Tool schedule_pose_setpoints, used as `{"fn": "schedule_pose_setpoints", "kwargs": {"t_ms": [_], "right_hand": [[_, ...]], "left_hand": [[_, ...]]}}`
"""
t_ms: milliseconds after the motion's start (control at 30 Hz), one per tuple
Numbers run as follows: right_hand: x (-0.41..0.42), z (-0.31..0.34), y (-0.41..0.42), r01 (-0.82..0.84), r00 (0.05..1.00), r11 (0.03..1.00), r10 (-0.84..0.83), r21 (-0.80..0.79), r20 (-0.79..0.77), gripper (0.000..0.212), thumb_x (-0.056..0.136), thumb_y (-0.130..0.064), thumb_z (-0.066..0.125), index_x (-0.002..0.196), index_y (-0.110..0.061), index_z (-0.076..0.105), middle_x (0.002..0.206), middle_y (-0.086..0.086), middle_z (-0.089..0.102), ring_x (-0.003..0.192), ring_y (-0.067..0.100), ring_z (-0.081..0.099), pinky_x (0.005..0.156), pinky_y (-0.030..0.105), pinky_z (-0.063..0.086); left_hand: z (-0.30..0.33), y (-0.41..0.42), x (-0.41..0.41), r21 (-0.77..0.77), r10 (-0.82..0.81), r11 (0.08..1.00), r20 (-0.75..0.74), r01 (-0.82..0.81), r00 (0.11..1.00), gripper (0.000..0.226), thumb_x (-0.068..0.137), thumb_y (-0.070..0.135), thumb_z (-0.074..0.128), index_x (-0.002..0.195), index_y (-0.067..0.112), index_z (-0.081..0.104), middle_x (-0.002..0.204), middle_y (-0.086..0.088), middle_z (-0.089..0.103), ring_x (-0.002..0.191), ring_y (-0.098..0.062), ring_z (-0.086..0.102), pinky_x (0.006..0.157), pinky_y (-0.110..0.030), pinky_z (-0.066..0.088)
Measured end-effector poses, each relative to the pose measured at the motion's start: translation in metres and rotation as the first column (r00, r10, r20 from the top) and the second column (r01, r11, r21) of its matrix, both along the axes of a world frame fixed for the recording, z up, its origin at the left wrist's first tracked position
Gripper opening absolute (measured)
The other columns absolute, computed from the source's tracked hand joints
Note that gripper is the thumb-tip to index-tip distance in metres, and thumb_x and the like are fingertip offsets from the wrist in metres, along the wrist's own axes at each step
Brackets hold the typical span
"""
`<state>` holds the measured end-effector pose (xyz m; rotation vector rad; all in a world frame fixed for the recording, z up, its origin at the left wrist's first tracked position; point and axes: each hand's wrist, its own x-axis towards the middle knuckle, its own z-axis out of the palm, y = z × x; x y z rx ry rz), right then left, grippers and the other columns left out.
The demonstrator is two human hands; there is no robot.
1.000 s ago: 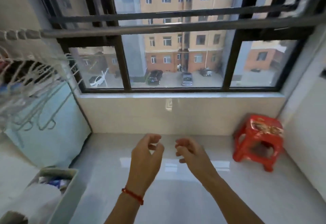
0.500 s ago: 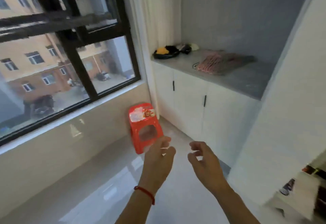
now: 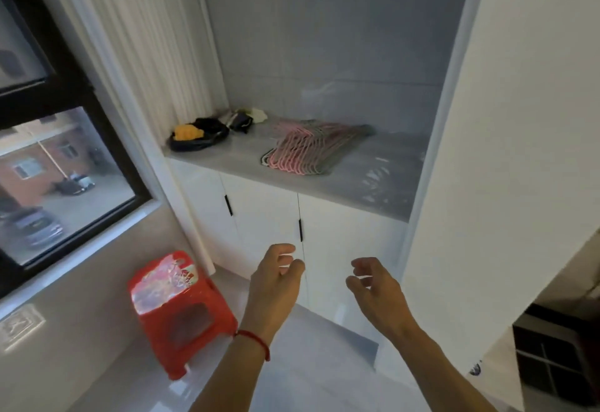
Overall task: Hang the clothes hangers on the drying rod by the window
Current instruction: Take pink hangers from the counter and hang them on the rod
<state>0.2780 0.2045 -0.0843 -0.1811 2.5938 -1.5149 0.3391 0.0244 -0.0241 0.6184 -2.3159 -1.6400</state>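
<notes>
Facing a flat stack of pink and grey plastic clothes hangers (image 3: 313, 147) on the grey countertop (image 3: 373, 181) at frame centre, we judge plenty unhung. Our left hand (image 3: 276, 285) and right hand (image 3: 376, 291) hang below, loosely curled, holding nothing.

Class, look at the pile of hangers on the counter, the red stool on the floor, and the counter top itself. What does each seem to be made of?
Pile of hangers: thin pink and grey rods, probably coated wire or plastic; too blurred to tell.
Red stool: moulded plastic, going by its uniform glossy colour and one-piece legs.
Counter top: pale grey, polished, reflecting light, so stone or a laminate imitating it.
</notes>
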Motion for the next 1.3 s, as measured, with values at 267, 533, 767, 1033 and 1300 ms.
{"fn": "schedule_pose_setpoints", "kwargs": {"t_ms": [267, 533, 767, 1033, 1300], "right_hand": [[-0.144, 0.01, -0.07, 0.021, 0.998, 0.999, -0.025, 0.047, 0.064, 0.042, 0.095, -0.034, 0.064, 0.132, -0.016, 0.056, 0.127, 0.001, 0.066, 0.102, 0.017, 0.065, 0.086, 0.024, 0.045], [-0.345, -0.007, -0.146, 0.063, 0.981, 0.993, -0.08, 0.097, 0.176, 0.063, 0.093, -0.04, 0.064, 0.138, 0.002, 0.047, 0.138, 0.021, 0.057, 0.126, 0.034, 0.056, 0.098, 0.035, 0.045], [-0.472, -0.032, -0.194, 0.239, 0.945, 0.911, -0.298, 0.336, 0.136, 0.097, 0.086, -0.058, 0.066, 0.152, 0.003, 0.028, 0.15, 0.025, 0.039, 0.134, 0.04, 0.041, 0.107, 0.047, 0.039], [-0.512, -0.039, -0.202, 0.24, 0.911, 0.902, -0.337, 0.359, 0.238, 0.126, 0.069, -0.061, 0.082, 0.154, 0.006, 0.018, 0.15, 0.026, 0.038, 0.134, 0.041, 0.044, 0.109, 0.052, 0.04], [-0.473, -0.024, -0.163, 0.37, 0.903, 0.924, -0.382, 0.092, 0.196, 0.09, 0.076, -0.04, 0.083, 0.138, 0.008, 0.037, 0.142, 0.03, 0.04, 0.115, 0.048, 0.058, 0.084, 0.042, 0.052]], "left_hand": [[0.021, -0.061, -0.12, -0.046, -0.019, 0.999, -0.046, 0.017, 0.999, 0.024, 0.096, 0.017, 0.06, 0.116, 0.028, 0.065, 0.116, 0.002, 0.069, 0.103, -0.011, 0.064, 0.096, -0.042, 0.055], [0.03, -0.105, -0.237, -0.108, 0.025, 0.994, -0.076, -0.033, 0.997, 0.026, 0.092, 0.011, 0.061, 0.113, 0.025, 0.066, 0.106, 0.001, 0.071, 0.1, -0.019, 0.066, 0.091, -0.048, 0.057], [0.019, -0.144, -0.29, -0.047, 0.102, 0.994, 0.01, -0.101, 0.995, 0.029, 0.096, 0.009, 0.062, 0.114, 0.031, 0.065, 0.105, 0.001, 0.073, 0.098, -0.016, 0.069, 0.078, -0.035, 0.057], [0.003, -0.159, -0.304, 0.008, 0.139, 0.99, 0.105, -0.141, 0.985, 0.03, 0.099, 0.006, 0.057, 0.12, 0.027, 0.062, 0.105, 0.003, 0.073, 0.099, -0.011, 0.068, 0.077, -0.027, 0.053], [-0.003, -0.136, -0.269, 0.028, 0.113, 0.993, 0.102, -0.117, 0.988, 0.028, 0.097, 0.009, 0.059, 0.116, 0.03, 0.064, 0.102, 0.0, 0.075, 0.095, -0.019, 0.07, 0.083, -0.047, 0.06]]}}
